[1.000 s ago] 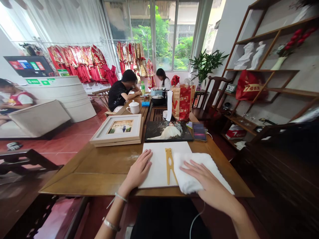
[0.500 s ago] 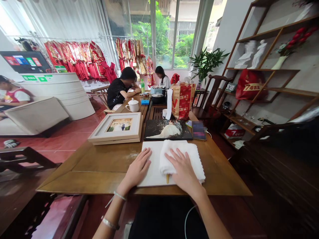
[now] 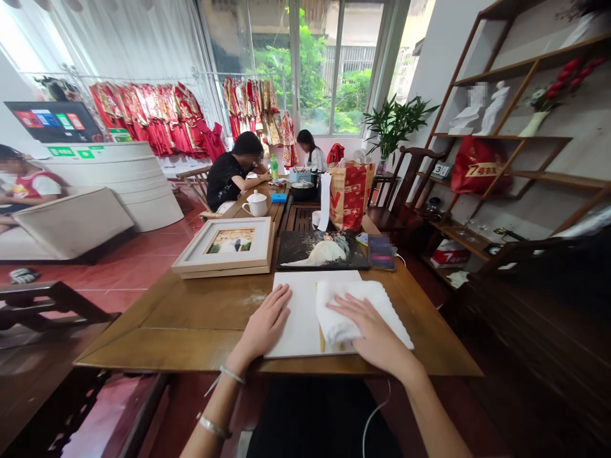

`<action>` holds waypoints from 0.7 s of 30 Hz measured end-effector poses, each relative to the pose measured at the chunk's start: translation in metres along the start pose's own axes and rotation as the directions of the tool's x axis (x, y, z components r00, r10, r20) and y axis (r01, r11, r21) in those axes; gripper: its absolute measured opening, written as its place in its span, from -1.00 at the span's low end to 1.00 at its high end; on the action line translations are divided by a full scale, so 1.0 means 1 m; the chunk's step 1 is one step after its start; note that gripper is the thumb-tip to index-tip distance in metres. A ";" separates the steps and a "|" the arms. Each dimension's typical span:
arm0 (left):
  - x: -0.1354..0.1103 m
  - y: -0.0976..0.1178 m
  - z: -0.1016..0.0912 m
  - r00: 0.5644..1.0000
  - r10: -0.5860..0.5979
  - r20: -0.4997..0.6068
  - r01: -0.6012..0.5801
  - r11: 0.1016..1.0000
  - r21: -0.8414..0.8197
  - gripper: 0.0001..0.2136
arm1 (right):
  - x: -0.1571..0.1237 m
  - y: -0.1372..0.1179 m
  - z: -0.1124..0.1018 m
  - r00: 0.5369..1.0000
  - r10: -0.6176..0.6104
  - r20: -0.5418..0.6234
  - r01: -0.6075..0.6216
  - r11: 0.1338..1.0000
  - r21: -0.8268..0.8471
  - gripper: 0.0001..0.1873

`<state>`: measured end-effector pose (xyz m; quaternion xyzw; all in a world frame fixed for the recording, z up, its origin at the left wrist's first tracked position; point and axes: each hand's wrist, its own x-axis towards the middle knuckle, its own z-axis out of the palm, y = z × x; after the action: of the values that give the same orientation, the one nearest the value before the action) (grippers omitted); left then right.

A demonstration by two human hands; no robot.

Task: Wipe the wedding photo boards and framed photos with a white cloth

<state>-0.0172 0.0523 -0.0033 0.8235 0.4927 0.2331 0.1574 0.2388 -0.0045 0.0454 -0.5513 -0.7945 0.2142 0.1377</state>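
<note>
A white rectangular board lies flat at the near edge of the wooden table. My left hand rests flat along its left side, fingers stretched out. On the board's right half is a folded white towel, reaching past the board's right edge. Over the towel lies my right hand, palm down with fingers spread. A yellow-gold strip shows on the board beside the towel; the rest of what is there is covered.
Behind the board lie a dark photo panel and a phone. Stacked frames stand to the left. Farther back are a white lidded cup, a red and tan paper bag and two seated people.
My right hand has slid the towel to the right and slightly nearer, uncovering more of the board and the yellow-gold strip. My left hand stays at the board's left side.
</note>
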 end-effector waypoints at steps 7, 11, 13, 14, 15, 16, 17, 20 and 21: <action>-0.001 -0.001 0.001 1.000 0.015 -0.008 -0.015 1.000 0.001 -0.59 | 0.073 -0.003 -0.002 0.977 0.196 -0.078 -0.204 0.973 -0.111 -0.25; -0.001 -0.003 0.003 1.000 0.019 -0.025 -0.019 1.000 -0.001 -0.59 | 0.090 -0.017 0.004 0.985 0.163 -0.058 -0.171 0.973 -0.157 -0.29; -0.001 -0.004 0.004 0.999 0.021 -0.033 -0.021 1.000 -0.007 -0.60 | 0.091 -0.025 0.008 0.993 0.112 -0.038 -0.117 0.977 -0.177 -0.29; -0.001 -0.005 0.004 0.999 0.023 -0.036 -0.023 1.000 -0.011 -0.60 | 0.089 -0.029 0.010 0.996 0.086 -0.028 -0.090 0.978 -0.186 -0.29; 0.000 -0.005 0.005 0.999 0.026 -0.039 -0.026 1.000 -0.016 -0.60 | 0.085 -0.032 0.012 0.998 0.063 -0.019 -0.066 0.979 -0.193 -0.29; 0.000 -0.006 0.004 0.999 0.029 -0.039 -0.030 0.999 -0.021 -0.60 | 0.079 -0.035 0.015 0.999 0.040 -0.012 -0.042 0.979 -0.201 -0.28; 0.000 -0.006 0.004 0.999 0.031 -0.038 -0.032 0.999 -0.027 -0.60 | 0.072 -0.038 0.018 1.000 0.014 -0.011 -0.016 0.977 -0.211 -0.27; 0.000 -0.004 0.003 0.999 0.037 -0.036 -0.039 0.998 -0.043 -0.60 | 0.038 -0.047 0.030 0.997 -0.076 -0.029 0.067 0.970 -0.234 -0.26; 0.000 -0.004 0.002 0.999 0.035 -0.034 -0.036 0.998 -0.045 -0.60 | 0.024 -0.050 0.034 0.994 -0.104 -0.034 0.093 0.968 -0.233 -0.26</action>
<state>-0.0186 0.0542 -0.0071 0.8244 0.4751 0.2608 0.1634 0.1733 -0.0033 0.0398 -0.5282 -0.8370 0.1007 0.1014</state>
